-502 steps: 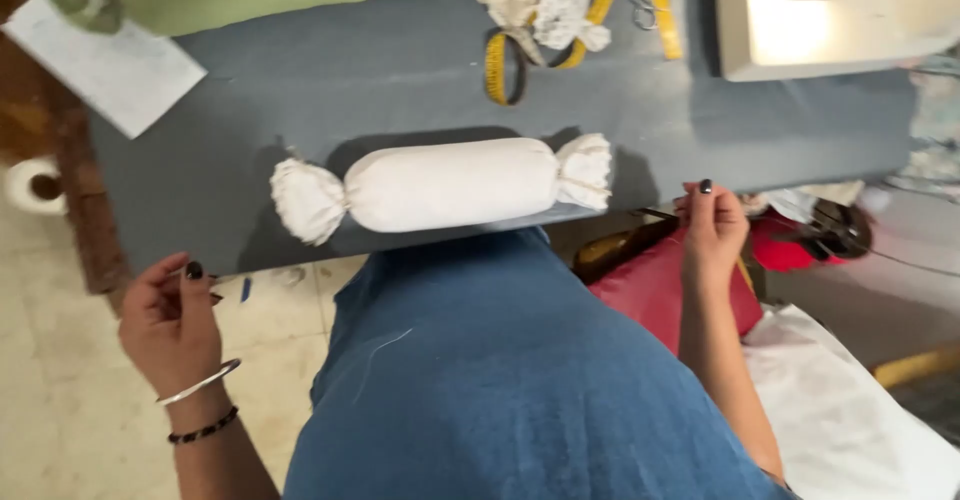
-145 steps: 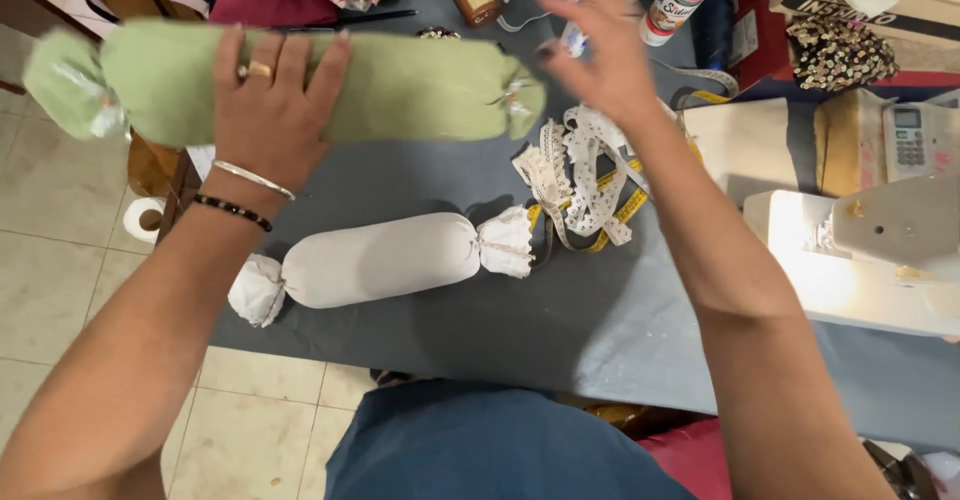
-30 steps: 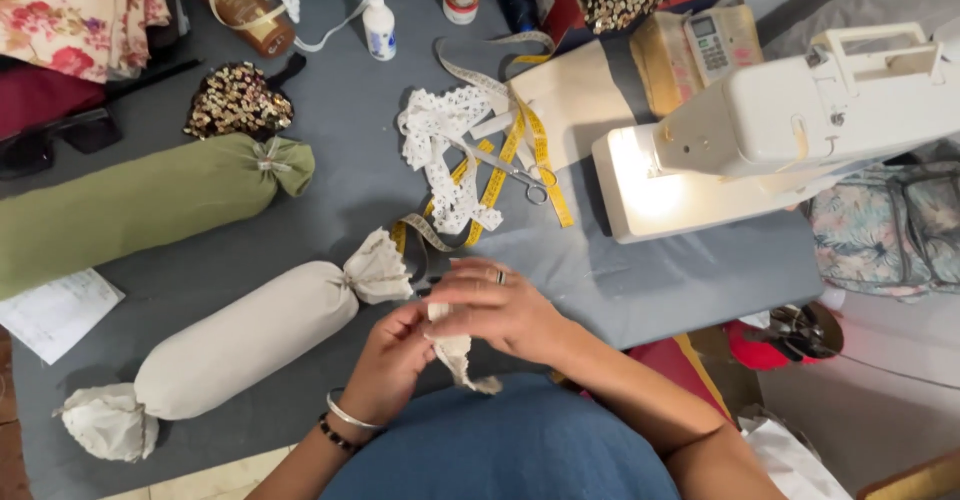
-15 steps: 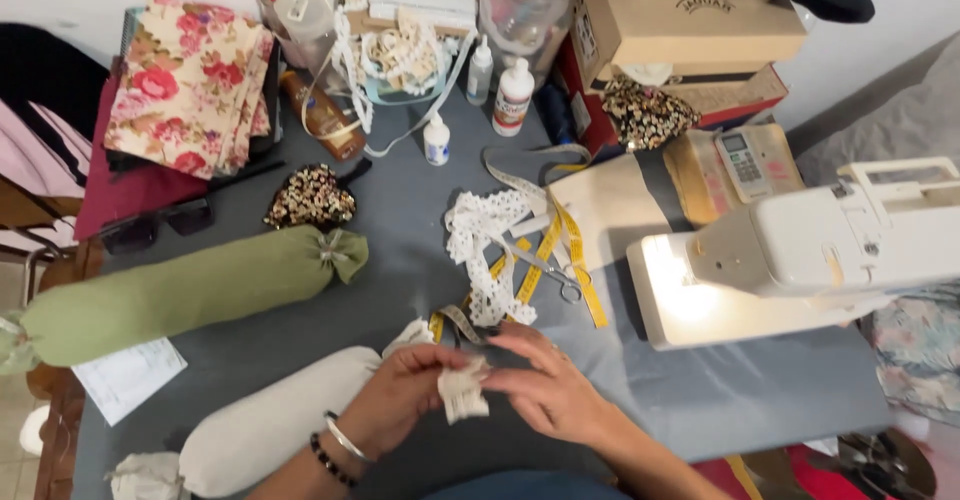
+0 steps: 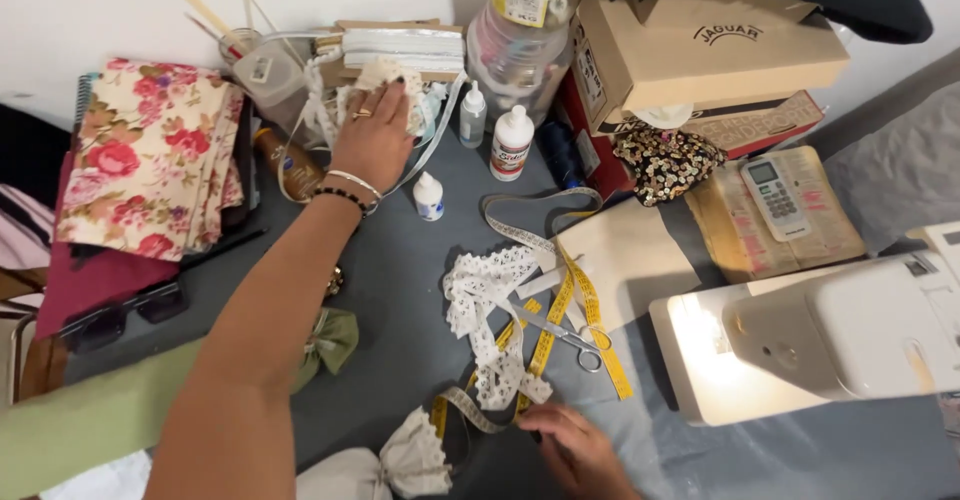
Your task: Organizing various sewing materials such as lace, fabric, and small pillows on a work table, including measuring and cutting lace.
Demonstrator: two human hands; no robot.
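My left hand (image 5: pixel 372 138) is stretched to the far side of the worktop (image 5: pixel 400 290), its grip spread open and pressed palm-down on a bundle of lace (image 5: pixel 392 85) that lies against a stack of trim cards (image 5: pixel 400 48). The bundle is a rumpled heap, so I cannot tell its long axis. My forearm runs from the near left toward the far middle, fingers pointing away from me.

My right hand (image 5: pixel 575 445) rests at the near edge, fingers loosely curled on the grey cloth beside the end of a yellow tape (image 5: pixel 590 310); whether that grip pinches anything I cannot tell. The tape's long axis runs from near-left to far-right, crossing a strip of white lace (image 5: pixel 490 310) and scissors (image 5: pixel 565 335). A glue bottle (image 5: pixel 512 142) stands just right of my left hand. The sewing machine (image 5: pixel 850 335) sits at right.
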